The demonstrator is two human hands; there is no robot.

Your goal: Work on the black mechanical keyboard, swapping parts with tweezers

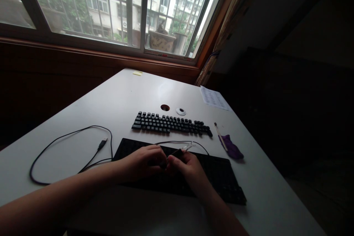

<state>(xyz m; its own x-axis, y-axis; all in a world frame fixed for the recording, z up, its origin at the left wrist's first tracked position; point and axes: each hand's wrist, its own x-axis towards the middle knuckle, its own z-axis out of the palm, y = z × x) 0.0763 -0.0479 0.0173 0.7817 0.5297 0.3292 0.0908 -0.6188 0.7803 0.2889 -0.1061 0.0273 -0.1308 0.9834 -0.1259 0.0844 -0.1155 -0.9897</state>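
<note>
Both my hands meet over the black keyboard (221, 177), whose top lies in shadow. My right hand (190, 166) is closed around a keycap puller (178, 152), with a dark handle and thin, light wire ends pointing up and to the right. Close beside it, my left hand (151, 156) has its fingers curled together; a small dark thing shows at the fingertips, its kind unclear. Behind the keyboard, loose black keycaps (174, 124) are set out in rows. A thin black cable runs behind my hands along the keyboard's far edge.
Left on the white table (83, 114) loops a black cable with a USB plug (102, 143). To the right, a thin brush (220, 137) lies on a purple cloth (232, 148). A cable hole (165, 107), its white ring (181, 111), papers (214, 99) and yellow notes (137, 73) are farther back.
</note>
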